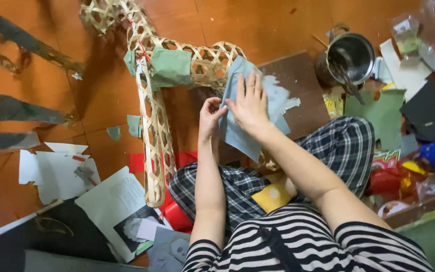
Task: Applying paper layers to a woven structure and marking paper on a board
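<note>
My right hand lies flat and spread on the blue paper, pressing it against the bamboo frame; my left hand pinches its left edge, long axis running down toward me.

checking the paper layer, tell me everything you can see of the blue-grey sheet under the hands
The blue-grey paper sheet is thin, matte and roughly torn at its edges, lying slanted over the woven bamboo frame. The right hand presses flat on its middle; the left hand pinches its left edge. Its lower corner hangs toward the checked trousers.
</note>
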